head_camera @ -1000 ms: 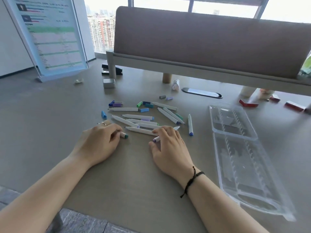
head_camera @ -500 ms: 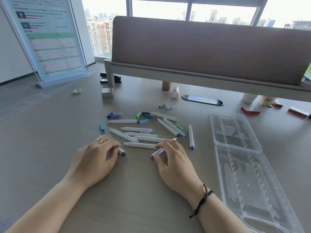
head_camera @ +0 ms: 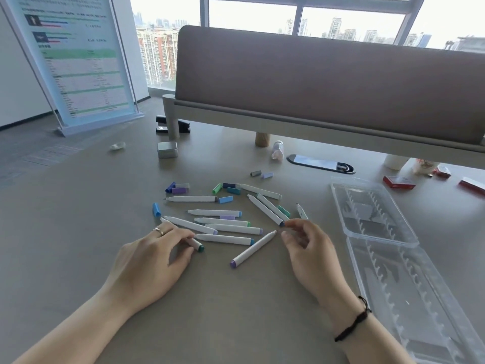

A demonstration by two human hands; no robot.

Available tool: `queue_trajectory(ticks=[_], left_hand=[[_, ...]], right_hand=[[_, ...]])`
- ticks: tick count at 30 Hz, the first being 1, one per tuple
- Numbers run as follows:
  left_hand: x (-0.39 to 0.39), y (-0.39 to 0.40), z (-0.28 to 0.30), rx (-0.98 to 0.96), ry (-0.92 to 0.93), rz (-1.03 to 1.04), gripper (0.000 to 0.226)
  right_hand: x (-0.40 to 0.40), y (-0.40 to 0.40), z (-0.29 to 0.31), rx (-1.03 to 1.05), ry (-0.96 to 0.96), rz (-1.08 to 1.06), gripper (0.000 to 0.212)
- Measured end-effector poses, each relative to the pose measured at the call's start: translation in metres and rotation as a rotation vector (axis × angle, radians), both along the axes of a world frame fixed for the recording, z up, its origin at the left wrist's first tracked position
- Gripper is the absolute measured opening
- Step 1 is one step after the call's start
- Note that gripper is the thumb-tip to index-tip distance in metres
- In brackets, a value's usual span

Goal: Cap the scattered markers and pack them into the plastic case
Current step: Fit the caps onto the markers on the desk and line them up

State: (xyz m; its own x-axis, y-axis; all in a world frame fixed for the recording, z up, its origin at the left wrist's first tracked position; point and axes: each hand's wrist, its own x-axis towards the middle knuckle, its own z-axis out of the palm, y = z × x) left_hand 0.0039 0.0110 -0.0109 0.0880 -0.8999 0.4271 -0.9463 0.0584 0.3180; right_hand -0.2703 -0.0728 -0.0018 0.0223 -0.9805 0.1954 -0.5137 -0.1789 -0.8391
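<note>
Several white markers lie scattered mid-table, with loose caps in blue, purple, green and grey among them. My left hand rests on the table, fingers closed on a green-ended marker. My right hand hovers with fingers apart and holds nothing; its fingertips are near the blue end of a marker. A purple-ended marker lies loose just left of it. The clear plastic case lies open at the right, its slotted tray without markers.
A desk divider spans the back. Near it are a small metal tin, a black stapler, a little bottle, a cable grommet and red boxes. A standing sign is at the far left.
My right hand let go of the purple-ended marker and moved right and up, fingers spreading. The camera tilted up. My left hand stays on the green-ended marker.
</note>
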Motion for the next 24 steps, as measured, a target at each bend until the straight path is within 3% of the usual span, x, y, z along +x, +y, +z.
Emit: queue_trajectory(ticks=[4, 10, 15, 19, 24], left_hand=[[-0.004, -0.009, -0.002, 0.009, -0.029, -0.027, 0.018], [-0.013, -0.026, 0.002, -0.01, -0.005, -0.03, 0.024], [-0.012, -0.066, 0.015, -0.114, 0.001, 0.067, 0.009], [-0.014, -0.132, 0.036, 0.016, -0.04, 0.063, 0.022], [-0.023, -0.187, 0.038, 0.253, -0.257, -0.018, 0.031]], right_hand=[[-0.003, -0.014, 0.0, 0.04, -0.041, -0.103, 0.013], [0.021, -0.033, 0.002, 0.014, 0.397, -0.152, 0.015], [0.022, -0.035, 0.002, 0.018, 0.467, -0.186, 0.018], [0.023, -0.037, 0.002, 0.017, 0.493, -0.18, 0.02], [0.021, -0.036, 0.002, 0.007, 0.492, -0.181, 0.019]])
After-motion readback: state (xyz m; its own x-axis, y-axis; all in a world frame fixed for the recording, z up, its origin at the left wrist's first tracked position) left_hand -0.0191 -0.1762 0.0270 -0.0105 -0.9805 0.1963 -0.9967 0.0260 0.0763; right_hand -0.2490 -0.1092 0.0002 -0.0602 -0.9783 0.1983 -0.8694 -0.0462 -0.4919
